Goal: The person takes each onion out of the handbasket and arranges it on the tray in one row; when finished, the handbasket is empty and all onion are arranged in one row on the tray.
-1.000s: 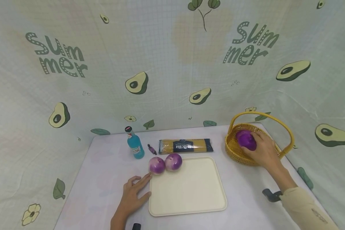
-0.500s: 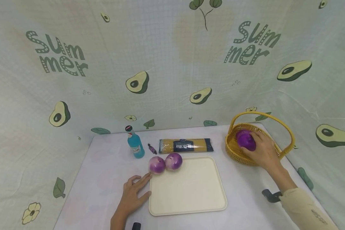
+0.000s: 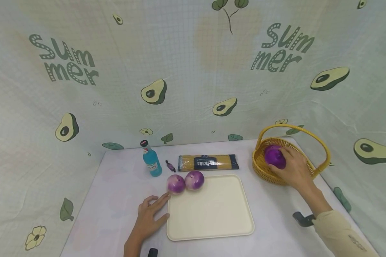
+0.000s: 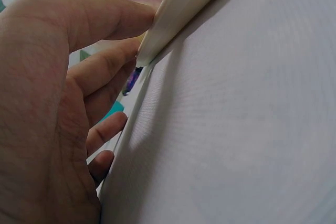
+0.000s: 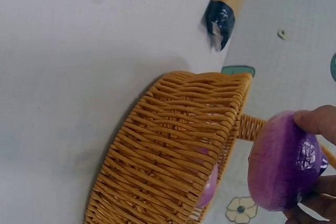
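Observation:
My right hand (image 3: 294, 169) pinches a round purple onion (image 5: 283, 163) between thumb and fingers, at the mouth of the yellow wicker basket (image 3: 267, 175). Another onion (image 5: 208, 187) shows inside the basket in the right wrist view. My left hand (image 3: 149, 217) rests at the left side of the cream tray (image 3: 209, 214), its thumb and extended fingers touching the rim (image 4: 149, 45). Two purple-and-white onions sit side by side at the tray's back left corner, the left onion (image 3: 176, 184) near my left fingertips and the right onion (image 3: 194, 180) beside it.
Behind the tray lies a pack of spaghetti (image 3: 209, 162). A blue bottle (image 3: 152, 162) stands upright at the back left, with a small purple wrapped candy (image 3: 170, 166) next to it. The basket's tall handle (image 3: 321, 150) arches over my right hand. A printed cloth hangs behind the table.

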Demonstrator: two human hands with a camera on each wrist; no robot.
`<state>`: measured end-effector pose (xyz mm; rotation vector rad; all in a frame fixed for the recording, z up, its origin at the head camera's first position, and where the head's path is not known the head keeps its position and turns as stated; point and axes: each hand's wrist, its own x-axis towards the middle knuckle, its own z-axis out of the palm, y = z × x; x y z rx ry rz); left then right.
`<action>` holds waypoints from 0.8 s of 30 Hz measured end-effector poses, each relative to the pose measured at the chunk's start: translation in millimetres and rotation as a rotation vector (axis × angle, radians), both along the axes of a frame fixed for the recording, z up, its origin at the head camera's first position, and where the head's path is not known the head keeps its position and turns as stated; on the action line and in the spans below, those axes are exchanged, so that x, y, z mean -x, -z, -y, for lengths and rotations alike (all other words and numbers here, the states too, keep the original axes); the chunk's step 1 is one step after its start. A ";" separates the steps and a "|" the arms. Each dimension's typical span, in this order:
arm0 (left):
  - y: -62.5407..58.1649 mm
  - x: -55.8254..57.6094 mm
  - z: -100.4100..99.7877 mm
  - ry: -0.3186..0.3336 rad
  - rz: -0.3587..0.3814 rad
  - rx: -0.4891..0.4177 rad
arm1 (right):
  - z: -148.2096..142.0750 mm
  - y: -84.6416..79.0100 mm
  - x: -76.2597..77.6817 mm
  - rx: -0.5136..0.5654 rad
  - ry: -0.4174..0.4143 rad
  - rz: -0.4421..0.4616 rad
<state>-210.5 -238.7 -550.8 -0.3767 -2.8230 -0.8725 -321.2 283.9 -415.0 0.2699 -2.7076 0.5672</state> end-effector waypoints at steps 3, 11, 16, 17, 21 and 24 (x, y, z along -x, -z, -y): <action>-0.9 -0.4 -0.4 0.002 0.004 -0.005 | 0.9 0.1 -0.3 0.001 0.001 0.008; -2.5 -0.5 -0.7 0.004 -0.008 -0.010 | 3.3 0.2 -1.4 0.000 0.005 0.012; -2.2 -0.6 -0.6 0.005 -0.014 -0.015 | 6.1 0.4 -1.9 0.002 0.012 0.019; -2.4 -0.7 -0.6 0.005 -0.015 -0.017 | 6.8 0.4 -1.8 0.002 0.013 0.019; -2.7 -0.9 -0.6 0.003 -0.014 -0.023 | 8.8 0.8 -1.4 0.007 0.009 0.019; -2.8 -1.0 -0.6 0.004 -0.016 -0.024 | 9.5 1.2 -1.2 0.014 -0.007 0.012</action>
